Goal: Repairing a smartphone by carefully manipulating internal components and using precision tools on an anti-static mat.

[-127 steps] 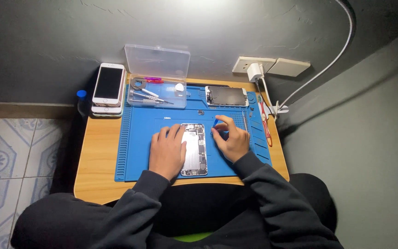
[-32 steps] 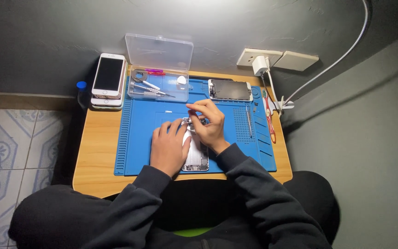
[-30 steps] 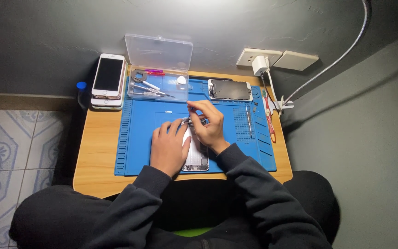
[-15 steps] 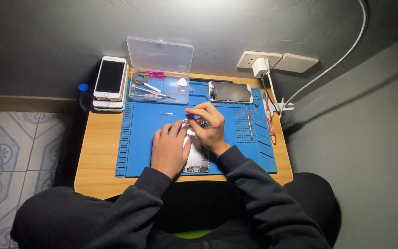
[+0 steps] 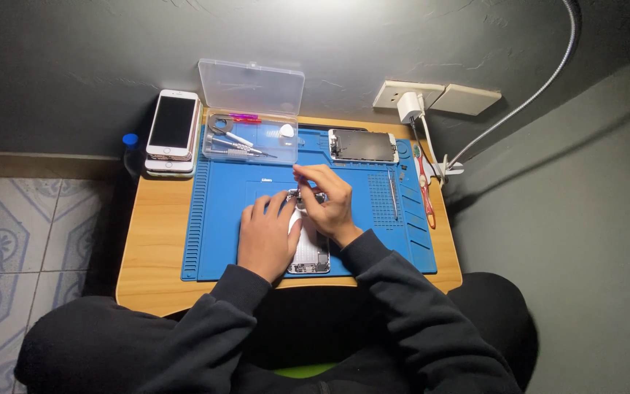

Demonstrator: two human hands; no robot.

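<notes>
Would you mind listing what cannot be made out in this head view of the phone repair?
- Upper part of the opened phone: covered by the left hand and right hand.
- The small tool at the fingertips: too small to identify.
- Items in the clear plastic box: too small to identify.
- Legs: cut off by the bottom edge.

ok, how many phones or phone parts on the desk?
3 visible. An opened phone body under both hands on the blue mat; a detached screen at the mat's top edge; a white phone topping a stack at far left, so more may be hidden.
</notes>
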